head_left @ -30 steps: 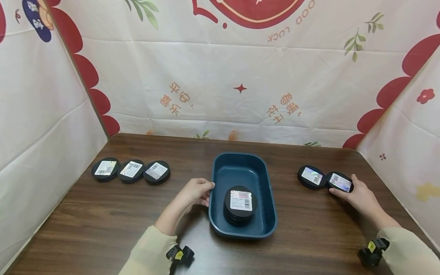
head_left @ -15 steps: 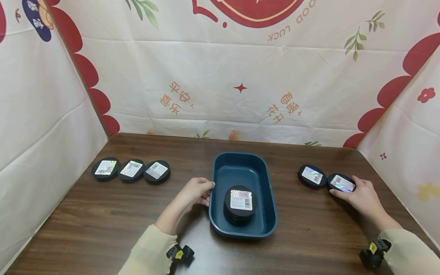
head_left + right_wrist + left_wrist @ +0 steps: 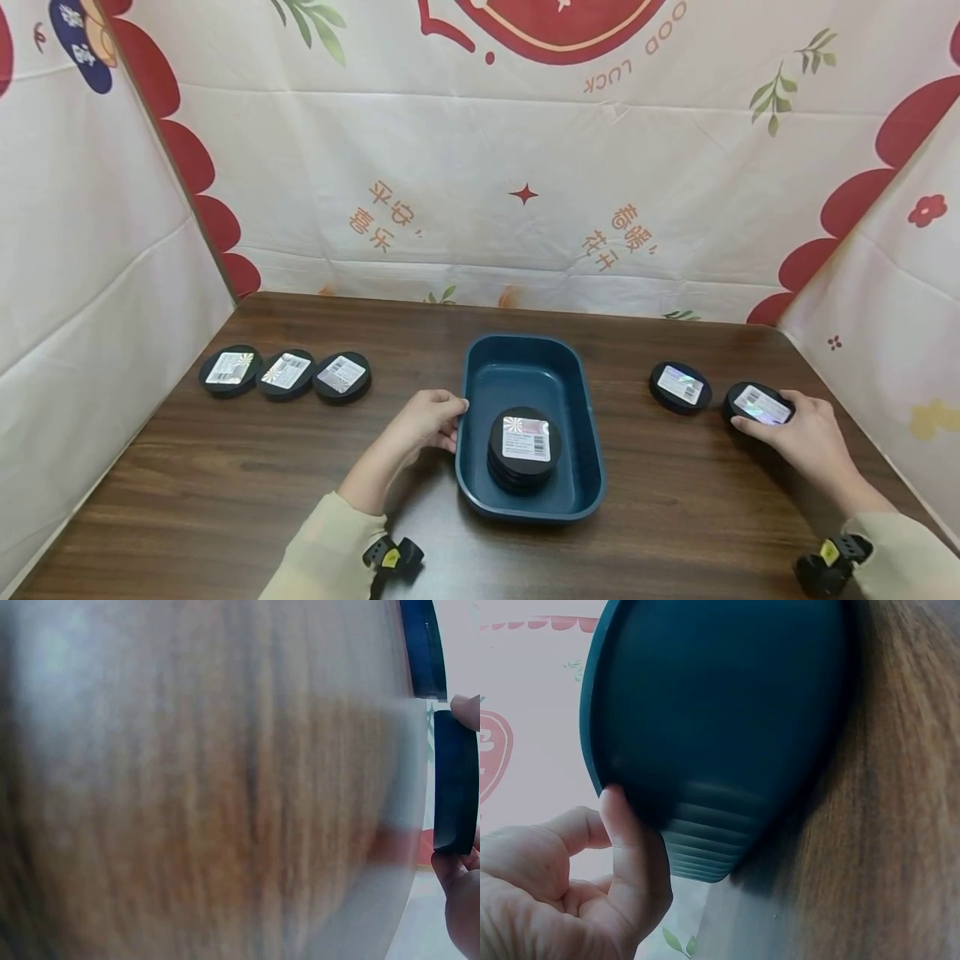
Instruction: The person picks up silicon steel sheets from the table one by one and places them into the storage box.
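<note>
In the head view my left hand (image 3: 429, 423) pinches the left rim of a blue rectangular tray (image 3: 588, 492). The left wrist view shows the thumb (image 3: 622, 817) against the tray's wall (image 3: 720, 712). Toward the front of the tray stands a stack of black round discs (image 3: 523, 475), the top one with a white barcode label. My right hand (image 3: 813, 433) grips another black labelled disc (image 3: 759, 405) between thumb and fingers at its edge. A second black disc (image 3: 680, 388) lies just left of it, with a gap between them.
Three more black discs with white labels, the nearest being the rightmost disc (image 3: 342, 377), form a row at the back left of the wooden table (image 3: 225, 492). White printed cloth (image 3: 450, 142) hangs behind the table and along both sides.
My right hand has drawn its black disc to the right, away from the neighbouring disc that it touched before. The left hand and the tray have stayed put.
</note>
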`<state>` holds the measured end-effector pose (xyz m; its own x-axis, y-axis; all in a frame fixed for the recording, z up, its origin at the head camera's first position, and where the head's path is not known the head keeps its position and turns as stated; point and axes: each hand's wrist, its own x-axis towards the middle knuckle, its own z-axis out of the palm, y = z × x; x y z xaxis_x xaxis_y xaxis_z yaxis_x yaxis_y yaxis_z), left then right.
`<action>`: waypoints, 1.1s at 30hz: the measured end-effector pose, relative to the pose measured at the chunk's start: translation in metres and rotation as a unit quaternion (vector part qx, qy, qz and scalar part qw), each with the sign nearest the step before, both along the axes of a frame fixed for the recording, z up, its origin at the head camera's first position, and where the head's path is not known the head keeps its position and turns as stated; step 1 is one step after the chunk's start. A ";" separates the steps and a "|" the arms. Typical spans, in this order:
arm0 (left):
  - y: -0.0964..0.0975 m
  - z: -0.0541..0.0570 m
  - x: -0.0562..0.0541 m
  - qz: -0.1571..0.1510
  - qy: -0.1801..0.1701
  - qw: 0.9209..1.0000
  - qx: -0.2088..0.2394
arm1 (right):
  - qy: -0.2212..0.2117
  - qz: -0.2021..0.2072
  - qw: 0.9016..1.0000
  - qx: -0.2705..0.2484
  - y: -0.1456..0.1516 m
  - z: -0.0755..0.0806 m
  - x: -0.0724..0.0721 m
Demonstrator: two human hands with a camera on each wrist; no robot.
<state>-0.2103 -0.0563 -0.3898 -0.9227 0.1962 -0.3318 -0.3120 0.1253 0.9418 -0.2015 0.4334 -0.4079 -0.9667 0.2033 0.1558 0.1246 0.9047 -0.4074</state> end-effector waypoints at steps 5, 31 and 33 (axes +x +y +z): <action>0.000 0.000 0.000 -0.001 0.000 1.000 0.000 | 0.011 0.012 1.000 0.002 0.000 0.008 0.005; 0.000 -0.002 0.002 0.001 0.012 1.000 -0.004 | 0.044 0.066 0.997 0.011 -0.049 0.045 0.023; 0.000 -0.002 0.001 0.001 0.011 1.000 -0.003 | 0.052 0.074 0.996 0.008 -0.055 0.048 0.024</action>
<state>-0.2093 -0.0563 -0.3923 -0.9301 0.1928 -0.3127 -0.2917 0.1299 0.9476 -0.1775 0.3781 -0.3602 -0.9643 0.0560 0.2588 -0.0531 0.9167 -0.3962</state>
